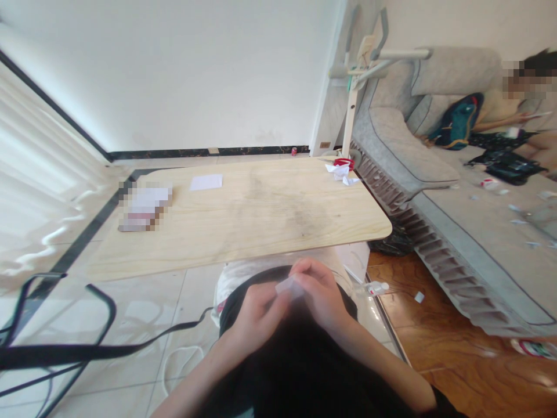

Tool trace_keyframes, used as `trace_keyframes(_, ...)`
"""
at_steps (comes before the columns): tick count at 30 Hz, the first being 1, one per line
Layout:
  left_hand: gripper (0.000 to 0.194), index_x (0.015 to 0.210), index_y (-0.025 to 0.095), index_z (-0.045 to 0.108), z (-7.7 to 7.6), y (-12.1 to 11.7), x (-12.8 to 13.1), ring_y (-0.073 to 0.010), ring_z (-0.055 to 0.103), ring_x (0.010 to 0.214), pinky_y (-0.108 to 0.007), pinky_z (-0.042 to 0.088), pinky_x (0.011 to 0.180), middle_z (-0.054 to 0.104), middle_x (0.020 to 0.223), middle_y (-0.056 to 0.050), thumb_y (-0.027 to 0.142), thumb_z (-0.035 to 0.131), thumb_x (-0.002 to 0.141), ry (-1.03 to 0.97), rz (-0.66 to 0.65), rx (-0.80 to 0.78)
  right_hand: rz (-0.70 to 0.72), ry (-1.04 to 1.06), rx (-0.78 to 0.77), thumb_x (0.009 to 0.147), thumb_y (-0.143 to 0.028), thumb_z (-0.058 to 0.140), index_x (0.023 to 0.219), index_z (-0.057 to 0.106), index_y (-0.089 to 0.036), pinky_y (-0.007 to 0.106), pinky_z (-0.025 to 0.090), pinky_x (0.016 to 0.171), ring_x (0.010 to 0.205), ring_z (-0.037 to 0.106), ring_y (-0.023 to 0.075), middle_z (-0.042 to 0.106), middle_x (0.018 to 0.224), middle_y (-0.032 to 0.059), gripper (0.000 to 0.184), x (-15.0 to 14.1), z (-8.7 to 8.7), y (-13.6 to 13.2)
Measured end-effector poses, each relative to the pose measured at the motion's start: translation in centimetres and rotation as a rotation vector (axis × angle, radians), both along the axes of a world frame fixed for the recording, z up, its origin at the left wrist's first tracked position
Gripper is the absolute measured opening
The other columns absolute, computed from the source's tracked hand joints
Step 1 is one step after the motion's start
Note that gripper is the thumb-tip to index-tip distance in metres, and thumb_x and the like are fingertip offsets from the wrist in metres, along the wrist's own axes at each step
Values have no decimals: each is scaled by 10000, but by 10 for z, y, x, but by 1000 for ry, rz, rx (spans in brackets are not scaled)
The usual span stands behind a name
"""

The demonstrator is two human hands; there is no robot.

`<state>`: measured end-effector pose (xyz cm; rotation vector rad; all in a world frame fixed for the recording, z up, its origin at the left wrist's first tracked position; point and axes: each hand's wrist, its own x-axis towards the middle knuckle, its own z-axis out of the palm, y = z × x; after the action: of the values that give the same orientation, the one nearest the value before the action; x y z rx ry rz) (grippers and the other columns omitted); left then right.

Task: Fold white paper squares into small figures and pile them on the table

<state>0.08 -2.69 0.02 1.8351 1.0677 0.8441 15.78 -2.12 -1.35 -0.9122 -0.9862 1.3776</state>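
Both my hands are together over my lap, just below the near edge of the wooden table (pixel 243 220). My left hand (pixel 256 313) and my right hand (pixel 319 293) have curled fingers pinching a small pale translucent piece (pixel 289 287) between them. What the piece is I cannot make out. My lap is covered by dark clothing (pixel 300 371).
On the table lie a white paper slip (pixel 206 182), a blurred-out item (pixel 145 207) at the left and crumpled white paper (pixel 342 172) by a red object at the far right corner. A grey sofa (pixel 435 174) with another person stands right. Black straps (pixel 65 342) lie on the floor left. A small bottle (pixel 376 287) lies on the floor.
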Motion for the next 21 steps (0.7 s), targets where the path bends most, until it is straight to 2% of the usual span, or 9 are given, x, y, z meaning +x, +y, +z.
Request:
trace_keyframes(3,457,570,168,581,1,0,1,-116,559,519,-226,412,548,606,529,-2,341,437,968,-114,82,-101,-31,0,-27,851,-331,630,798,678,-210,278,427,606,620,534,145,599,680,-9,140,1,-3,3)
trace_keyframes(6,450,566,169,572,3,2,3,-119,558,501,-227,431,543,591,506,-1,352,442,956,-204,152,-185,-83,-29,-21,906,-365,573,739,678,-195,281,418,606,589,522,140,562,597,-13,260,3,-5,7)
trace_keyframes(9,431,580,168,575,4,3,4,-118,553,487,-225,434,527,578,498,4,366,460,945,-242,194,-231,-41,-75,-36,897,-336,579,853,692,-202,275,408,587,564,517,133,571,611,-25,181,4,-2,9)
trace_keyframes(11,428,579,167,572,3,5,5,-115,546,478,-222,429,520,570,490,8,376,473,939,-248,192,-242,26,-154,-36,886,-318,584,835,669,-199,269,400,579,568,514,131,568,619,-30,155,3,2,8)
trace_keyframes(15,444,559,166,560,-1,6,6,-107,523,456,-215,410,498,557,473,14,390,480,934,-243,147,-251,128,-343,44,906,-316,556,629,545,-187,267,380,579,577,488,128,524,592,-28,306,0,7,3)
trace_keyframes(21,407,543,174,569,-1,8,4,-121,542,500,-224,436,535,574,498,6,339,475,903,-241,165,-253,123,-395,116,937,-320,515,640,515,-189,260,365,579,580,471,125,504,594,-31,325,3,8,2)
